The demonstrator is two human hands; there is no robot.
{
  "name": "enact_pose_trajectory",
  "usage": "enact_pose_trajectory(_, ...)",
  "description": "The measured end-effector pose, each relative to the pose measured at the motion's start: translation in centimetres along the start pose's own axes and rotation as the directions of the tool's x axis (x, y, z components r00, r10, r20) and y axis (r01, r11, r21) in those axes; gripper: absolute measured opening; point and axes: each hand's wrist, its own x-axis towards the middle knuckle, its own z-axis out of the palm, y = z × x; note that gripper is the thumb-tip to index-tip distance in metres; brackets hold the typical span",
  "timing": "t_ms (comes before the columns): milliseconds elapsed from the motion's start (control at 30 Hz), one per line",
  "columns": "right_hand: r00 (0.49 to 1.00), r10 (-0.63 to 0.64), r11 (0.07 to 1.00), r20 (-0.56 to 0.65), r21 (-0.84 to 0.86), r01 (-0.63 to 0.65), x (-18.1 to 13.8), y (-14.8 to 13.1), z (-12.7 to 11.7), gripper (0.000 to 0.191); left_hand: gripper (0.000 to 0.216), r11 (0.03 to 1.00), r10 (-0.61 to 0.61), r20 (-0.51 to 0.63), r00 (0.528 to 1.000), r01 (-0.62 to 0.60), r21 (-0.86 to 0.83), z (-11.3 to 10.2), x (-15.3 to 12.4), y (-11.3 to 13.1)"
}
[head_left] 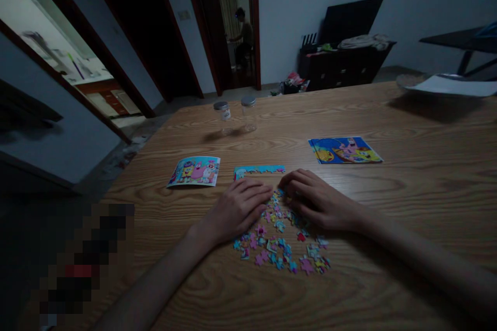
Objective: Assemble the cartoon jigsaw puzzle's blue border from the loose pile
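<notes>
Where the left hand (246,204) is lying palm down: its fingers are extending beside puzzle pieces (279,226); whether grasping any, cannot tell
Right hand (315,197): is curling beside the puzzle pieces; grasp, cannot tell
Puzzle pieces: are lying scattered on the table (396,201) between the forearms

**Far-side background, my view**

On my brown wood-grain table (427,181): two clear, silver-lidded jars (249,114), upright, near each other. Beyond, I see a black flat screen (350,20) on a dark drawer cabinet (347,68), pale crumpled cloth (364,42) there too. Seated person (245,36) through a dark-framed doorway (255,20).
</notes>
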Motion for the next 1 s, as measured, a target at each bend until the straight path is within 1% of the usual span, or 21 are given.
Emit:
enact_pose_trajectory(67, 1.000, -0.001, 1.000, 0.005, 0.015, 0.001, 0.0, 0.0, 0.0, 0.009, 0.031, 1.000, 0.027, 0.032, 0.999, -0.027, 0.014, 0.0, 0.1, 0.3)
enact_pose_trajectory(133, 1.000, 0.005, 1.000, -0.003, 0.031, -0.005, 0.0, 0.1, 0.0, 0.010, 0.028, 0.999, 0.023, 0.036, 0.999, -0.024, 0.032, -0.2, 0.0, 0.3)
enact_pose_trajectory(267, 1.000, 0.014, 0.998, -0.026, 0.059, -0.013, -0.1, 0.5, 0.1, 0.008, 0.026, 0.999, -0.012, 0.012, 1.000, 0.011, 0.052, -0.4, -0.2, -0.2)
enact_pose_trajectory(367, 0.999, 0.027, 0.997, -0.047, 0.080, -0.023, -0.1, 0.6, 0.1, 0.006, 0.027, 0.996, -0.054, -0.010, 0.998, 0.055, 0.068, -0.2, -0.4, -0.6)
enact_pose_trajectory(433, 0.997, 0.051, 0.993, -0.062, 0.108, -0.044, 0.0, 0.5, 0.1, 0.008, 0.028, 0.994, -0.079, -0.016, 0.997, 0.080, 0.074, -0.1, -0.4, -0.7)
enact_pose_trajectory(567, 0.991, 0.111, 0.983, -0.080, 0.156, -0.097, 0.1, 0.3, 0.4, 0.014, 0.029, 0.994, -0.098, -0.007, 0.995, 0.098, 0.041, -0.1, -0.5, -0.8)
enact_pose_trajectory(733, 0.980, 0.143, 0.974, -0.139, 0.197, -0.114, 0.3, 0.1, 1.1, 0.016, 0.017, 0.995, -0.097, -0.002, 0.995, 0.097, -0.029, -0.5, -0.4, -1.0)
enact_pose_trajectory(833, 0.978, 0.155, 0.964, -0.143, 0.236, -0.118, 0.5, 0.0, 1.1, 0.020, 0.013, 0.991, -0.114, -0.002, 0.993, 0.114, -0.066, -0.7, -0.3, -0.9)
enact_pose_trajectory(933, 0.966, 0.221, 0.934, -0.131, 0.312, -0.172, 0.7, -0.2, 1.0, 0.023, 0.012, 0.988, -0.134, -0.019, 0.991, 0.132, -0.080, -0.6, -0.3, -0.9)
enact_pose_trajectory(1000, 0.951, 0.287, 0.890, -0.119, 0.401, -0.218, 0.7, -0.3, 0.8, 0.026, 0.013, 0.986, -0.142, -0.028, 0.989, 0.139, -0.090, -0.5, -0.4, -0.9)
